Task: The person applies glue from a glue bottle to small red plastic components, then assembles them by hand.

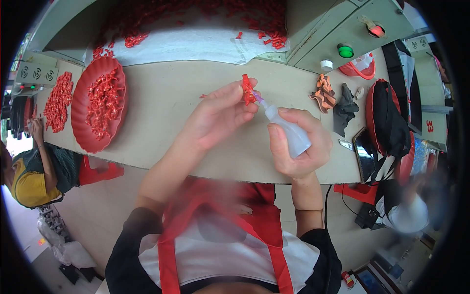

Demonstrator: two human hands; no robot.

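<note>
Between the thumb and fingertips of my left hand is a small glossy red figurine, held upright above the table. My right hand is wrapped round a translucent white squeeze bottle, tilted up to the left. Its purple dispensing tip meets the right side of the figurine; whether it touches cannot be told. Off to the left, a red scalloped tray holds a heap of similar small red pieces. A tiny red piece lies just behind my left wrist.
Beyond the tray lies another pile of red pieces. A white cloth with many more spreads inside the machine opening at the back. At right are a crumpled cloth, a dark rag, a phone and a black bag. Another person sits at left.
</note>
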